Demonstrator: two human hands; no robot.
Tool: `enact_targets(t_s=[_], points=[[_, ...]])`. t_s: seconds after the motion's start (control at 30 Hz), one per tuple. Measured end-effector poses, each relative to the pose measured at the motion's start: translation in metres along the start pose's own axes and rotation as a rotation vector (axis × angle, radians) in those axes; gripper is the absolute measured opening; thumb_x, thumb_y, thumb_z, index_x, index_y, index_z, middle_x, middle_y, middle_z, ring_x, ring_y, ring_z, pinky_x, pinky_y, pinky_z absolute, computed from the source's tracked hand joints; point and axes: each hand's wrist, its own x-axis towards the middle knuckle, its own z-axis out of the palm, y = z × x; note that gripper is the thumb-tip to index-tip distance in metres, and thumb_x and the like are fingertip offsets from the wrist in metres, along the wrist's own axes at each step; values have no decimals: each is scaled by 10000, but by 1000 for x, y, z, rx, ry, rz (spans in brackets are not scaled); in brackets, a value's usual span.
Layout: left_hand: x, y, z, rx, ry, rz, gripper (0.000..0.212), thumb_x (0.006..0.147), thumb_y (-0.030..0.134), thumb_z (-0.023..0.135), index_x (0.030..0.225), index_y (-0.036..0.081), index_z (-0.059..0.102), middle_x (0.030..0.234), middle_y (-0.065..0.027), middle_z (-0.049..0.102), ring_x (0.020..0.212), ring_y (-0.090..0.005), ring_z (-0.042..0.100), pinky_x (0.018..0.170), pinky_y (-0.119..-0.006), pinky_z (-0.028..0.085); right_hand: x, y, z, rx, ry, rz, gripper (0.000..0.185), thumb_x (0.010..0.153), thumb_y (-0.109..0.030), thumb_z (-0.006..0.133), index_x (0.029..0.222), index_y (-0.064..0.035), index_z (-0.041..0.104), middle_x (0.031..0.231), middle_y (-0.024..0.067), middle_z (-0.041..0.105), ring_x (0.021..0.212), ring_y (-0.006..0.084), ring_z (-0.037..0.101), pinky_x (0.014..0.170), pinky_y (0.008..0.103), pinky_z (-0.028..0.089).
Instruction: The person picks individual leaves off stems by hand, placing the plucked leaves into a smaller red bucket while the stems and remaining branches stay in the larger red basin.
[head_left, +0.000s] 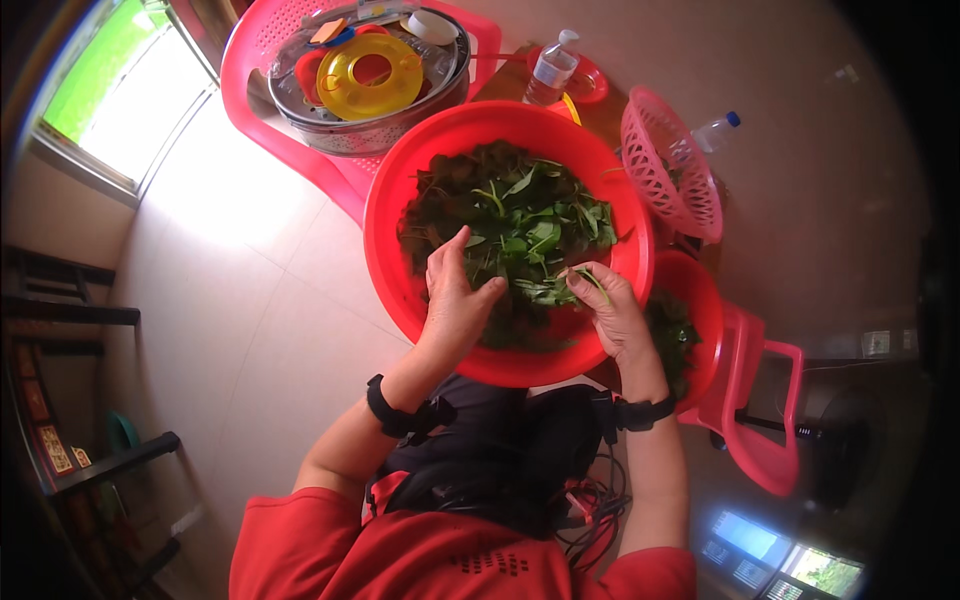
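Note:
A large red plastic basin (390, 300) before me holds a heap of leafy green vegetables (517, 202). Over its near left part is my left hand (460, 296), thumb and fingers apart, with nothing between them. My right hand (604, 300), at the basin's near right side, pinches a green leafy stem (596, 281) between thumb and fingers; its leaves point left over the heap. A dark strap circles each forearm.
Beyond the basin, a pink plastic chair (247, 112) carries a metal pot (360, 139) with a yellow plastic ring (405, 71). A water bottle (551, 71) and a pink basket (667, 172) stand at the back right. Another red basin (709, 337) with greens sits to the right, beside a pink chair (757, 442).

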Motion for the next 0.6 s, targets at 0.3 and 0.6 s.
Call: enact_targets(t_s=[0.3,0.6], points=[[-3,24,-8,-466,-530,-30,370,899,167,688,1220,26,567,978,-62,597,1012,-157,616,847,-293,498,-7,16,31,-559,-39,-242,269,819,-167,751,886,31,583,752,47,535,714,130,517,673,293,442],[4,13,-7,-727,-304,-367,202,967,201,598,1031,10,578,912,-35,631,841,-99,604,776,-257,504,-15,-1,36,-342,-101,-227,192,934,-163,639,957,27,643,969,44,599,921,132,543,842,255,438]])
